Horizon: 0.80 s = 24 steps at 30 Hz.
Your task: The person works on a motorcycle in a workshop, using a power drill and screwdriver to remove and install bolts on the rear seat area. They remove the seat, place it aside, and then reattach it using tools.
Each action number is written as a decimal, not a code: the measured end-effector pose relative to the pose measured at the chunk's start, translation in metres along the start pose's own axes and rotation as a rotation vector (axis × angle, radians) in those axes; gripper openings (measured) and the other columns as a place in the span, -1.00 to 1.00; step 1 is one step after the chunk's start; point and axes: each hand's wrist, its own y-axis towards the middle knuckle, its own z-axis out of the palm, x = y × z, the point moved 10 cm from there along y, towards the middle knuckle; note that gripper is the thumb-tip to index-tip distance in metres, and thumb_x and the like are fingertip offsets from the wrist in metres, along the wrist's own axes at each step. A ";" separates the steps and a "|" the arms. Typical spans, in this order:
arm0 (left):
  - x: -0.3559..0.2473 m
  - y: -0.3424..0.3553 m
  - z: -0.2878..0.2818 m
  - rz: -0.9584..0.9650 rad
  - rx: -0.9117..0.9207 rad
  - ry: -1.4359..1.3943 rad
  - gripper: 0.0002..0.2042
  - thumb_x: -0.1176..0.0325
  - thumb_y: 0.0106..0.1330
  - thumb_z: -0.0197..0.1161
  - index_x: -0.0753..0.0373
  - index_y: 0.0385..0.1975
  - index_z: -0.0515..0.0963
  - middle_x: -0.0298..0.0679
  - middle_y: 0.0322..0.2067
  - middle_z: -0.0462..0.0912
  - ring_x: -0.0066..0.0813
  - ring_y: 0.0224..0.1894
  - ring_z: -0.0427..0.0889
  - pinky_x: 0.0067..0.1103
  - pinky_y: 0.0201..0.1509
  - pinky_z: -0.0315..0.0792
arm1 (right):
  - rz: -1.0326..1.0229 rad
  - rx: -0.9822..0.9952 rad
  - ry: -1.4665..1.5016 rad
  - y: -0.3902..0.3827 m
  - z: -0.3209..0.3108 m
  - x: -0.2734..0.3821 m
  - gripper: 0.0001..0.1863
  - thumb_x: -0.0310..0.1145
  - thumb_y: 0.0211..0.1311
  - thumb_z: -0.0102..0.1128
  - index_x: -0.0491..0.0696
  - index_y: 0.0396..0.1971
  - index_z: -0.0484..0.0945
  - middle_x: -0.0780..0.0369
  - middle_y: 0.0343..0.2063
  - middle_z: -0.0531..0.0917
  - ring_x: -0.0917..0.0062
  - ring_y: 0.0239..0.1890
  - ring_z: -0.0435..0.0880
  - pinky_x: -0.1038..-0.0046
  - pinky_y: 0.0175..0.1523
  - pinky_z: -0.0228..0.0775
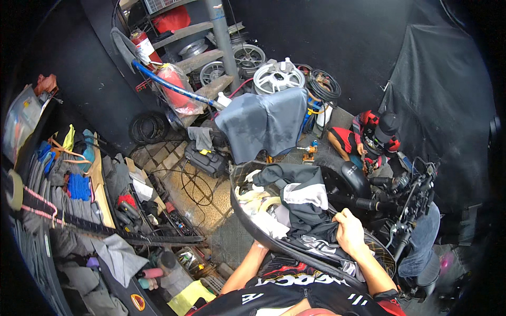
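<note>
A black oval container (246,220) full of dark clothing and pale items is in front of me at the lower middle. My right hand (349,231) is closed on a dark garment with white stripes (308,221) at the container's right side. My left hand (257,249) is at the underside of the container's near left rim, its fingers hidden behind it. A white-and-grey folded cloth (307,195) lies on top of the dark clothing.
Two crowded shelves (79,184) curve along the left. Ahead are a grey-draped object (261,121), wheel rims (278,76) and stairs with extinguishers (176,87). At right, a person (345,138) crouches beside motorbike handlebars (411,210). A black machine (205,160) sits on the floor.
</note>
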 end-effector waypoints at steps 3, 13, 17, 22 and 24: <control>-0.036 0.037 0.034 -0.088 0.034 0.019 -0.56 -0.06 0.44 -0.11 0.17 -0.10 0.54 -0.20 -0.23 0.67 -0.28 -0.19 0.67 -0.34 -0.02 0.55 | 0.109 0.157 0.069 0.045 0.002 0.029 -0.78 -0.47 -0.01 0.14 -0.12 -0.29 0.60 0.07 -0.41 0.41 0.14 -0.41 0.55 0.17 -0.31 0.34; -0.093 0.106 0.136 -0.565 0.245 0.052 -0.56 -0.05 0.46 -0.10 0.18 -0.07 0.54 -0.19 -0.20 0.67 -0.29 -0.17 0.67 -0.35 0.00 0.54 | 0.342 0.212 -0.170 0.097 0.055 0.128 -0.06 0.33 -0.62 0.58 -0.10 -0.25 0.54 -0.03 -0.36 0.38 0.04 -0.37 0.54 0.16 -0.31 0.44; -0.108 0.104 0.159 -0.754 0.302 0.040 -0.57 -0.04 0.46 -0.10 0.19 -0.06 0.53 -0.19 -0.19 0.67 -0.29 -0.17 0.67 -0.36 0.01 0.54 | 0.585 0.299 -0.166 0.123 0.078 0.165 -0.43 0.02 -0.49 0.48 -0.11 -0.48 0.56 -0.13 -0.42 0.36 -0.06 -0.38 0.54 0.13 -0.28 0.45; -0.146 0.099 0.187 -0.861 0.398 0.018 -0.57 -0.03 0.47 -0.09 0.19 -0.05 0.53 -0.18 -0.18 0.67 -0.30 -0.16 0.67 -0.36 0.02 0.54 | 0.676 -0.077 -0.114 0.112 0.099 0.177 -0.62 -0.21 -0.38 0.27 -0.24 -0.59 0.55 -0.35 -0.43 0.50 -0.19 -0.38 0.55 0.06 0.23 0.33; -0.162 0.100 0.199 -0.883 0.415 -0.015 -0.57 -0.03 0.47 -0.09 0.19 -0.05 0.53 -0.18 -0.17 0.67 -0.30 -0.15 0.67 -0.37 0.03 0.54 | 0.679 -0.119 -0.151 0.093 0.104 0.177 -0.52 -0.29 -0.22 0.36 -0.23 -0.25 0.51 -0.23 -0.13 0.48 -0.05 -0.11 0.55 0.12 0.32 0.26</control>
